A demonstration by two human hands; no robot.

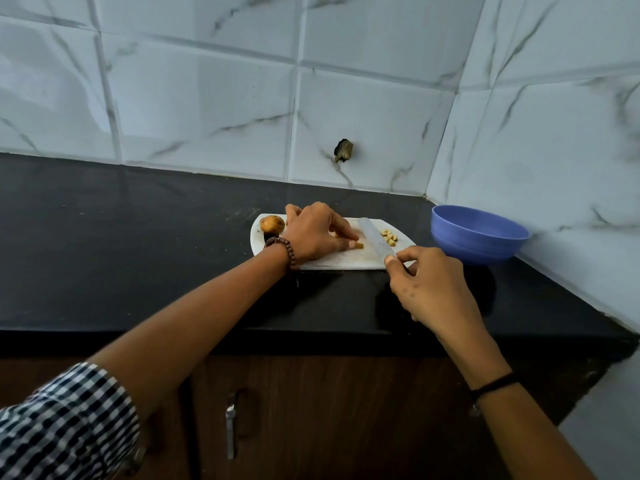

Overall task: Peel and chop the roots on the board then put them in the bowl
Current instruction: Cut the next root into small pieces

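Note:
A white cutting board lies on the black counter. My left hand rests on the board, and its fingertips pin down a yellow strip of root. My right hand grips the handle of a knife, whose blade stands on the board just right of the strip. Several small yellow cubes sit right of the blade. An unpeeled brown root lies at the board's left end. A blue bowl stands right of the board, and I cannot see inside it.
The black counter runs left from the board. Marble-look tiled walls close the back and the right corner. A dark hole marks the back wall. Below the counter's front edge is a wooden cabinet with a metal handle.

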